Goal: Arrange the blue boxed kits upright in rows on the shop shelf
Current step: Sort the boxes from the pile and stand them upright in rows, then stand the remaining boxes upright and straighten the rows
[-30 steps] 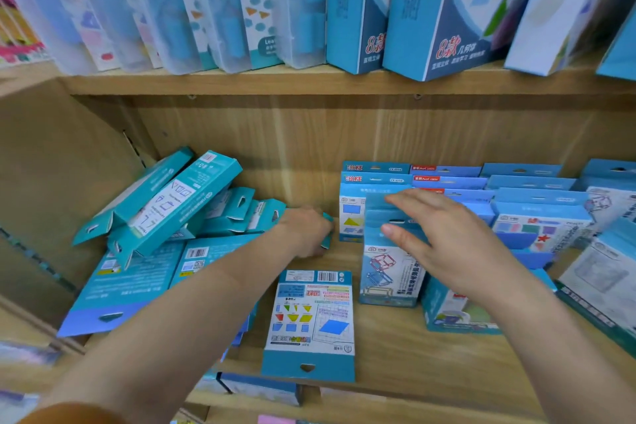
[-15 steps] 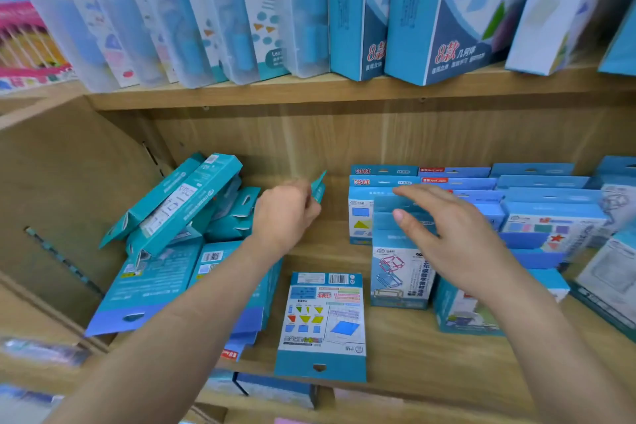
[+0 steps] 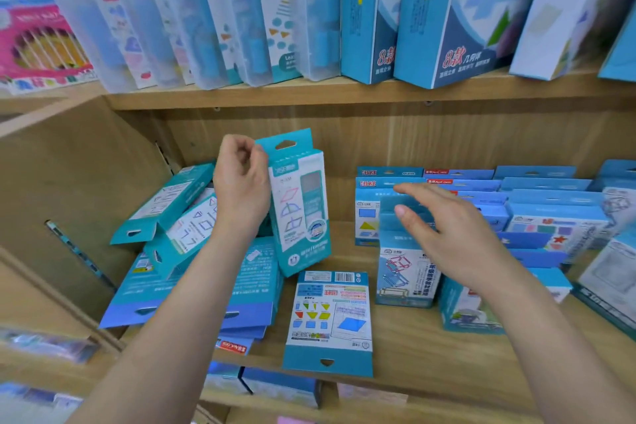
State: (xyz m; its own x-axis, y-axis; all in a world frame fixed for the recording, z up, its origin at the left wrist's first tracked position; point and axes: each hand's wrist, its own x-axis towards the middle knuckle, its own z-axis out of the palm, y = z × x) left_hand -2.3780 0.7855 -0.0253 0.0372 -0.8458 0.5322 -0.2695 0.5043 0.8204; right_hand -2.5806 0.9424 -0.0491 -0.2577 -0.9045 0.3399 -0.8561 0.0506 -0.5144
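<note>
Wooden shop shelf (image 3: 413, 351), shot from the head cam looking down, and it's still pretty messy. Left grip (image 3: 241, 189) is clamped on a teal kit (image 3: 299, 203), fingers curled round its left edge up near the hang tab. That kit is nearly upright, leaning a bit, with the printed face toward the camera. It sits in the gap between the left pile and the tidy rows, lower corner just over the flat stack (image 3: 199, 286) at front left. Right grip (image 3: 447, 234) has its fingers apart and straight and holds nothing. It hovers over a standing kit (image 3: 406, 272) at the front of the rows, and I can't tell if it actually touches it. Behind and right of that hand, rows of kits (image 3: 550, 213) stand upright, packed close, tabs up. Left side is a heap (image 3: 179, 210) of teal kits leaning every which way against the side wall. One flat kit (image 3: 328, 317) lies back-up near the front edge, barcode at the far end, hang tab toward me, well apart from either hand. On the upper shelf (image 3: 309, 93) there's a line of clear cases (image 3: 206, 27), then big blue boxes (image 3: 447, 10) leaning right. Pink pack (image 3: 38, 41) way off on the far left.
</note>
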